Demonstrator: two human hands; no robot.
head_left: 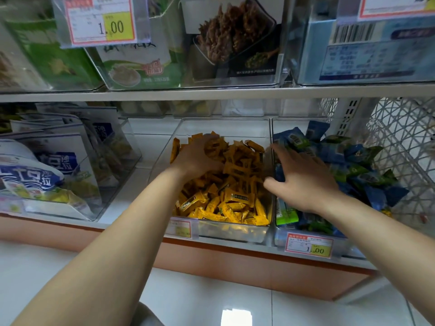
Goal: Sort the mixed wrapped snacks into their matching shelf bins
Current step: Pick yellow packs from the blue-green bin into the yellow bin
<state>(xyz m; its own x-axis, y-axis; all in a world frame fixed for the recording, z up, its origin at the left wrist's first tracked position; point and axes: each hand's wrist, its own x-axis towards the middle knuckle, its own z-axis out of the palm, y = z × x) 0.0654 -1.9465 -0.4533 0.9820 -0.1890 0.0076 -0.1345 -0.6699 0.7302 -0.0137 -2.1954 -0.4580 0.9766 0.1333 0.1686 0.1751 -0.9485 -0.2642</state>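
Note:
A clear bin in the middle of the lower shelf is heaped with small yellow wrapped snacks. To its right stands a second clear bin full of blue and green wrapped snacks. My left hand lies on the back of the yellow heap, fingers curled down into the packets; what they hold is hidden. My right hand hovers with fingers spread over the wall between the two bins, thumb toward the yellow snacks, fingertips at the blue ones.
A clear bin of blue-and-white pouches stands on the left of the shelf. A white lattice basket is at the right. The upper shelf carries bins of boxed snacks and price tags. White floor tiles lie below.

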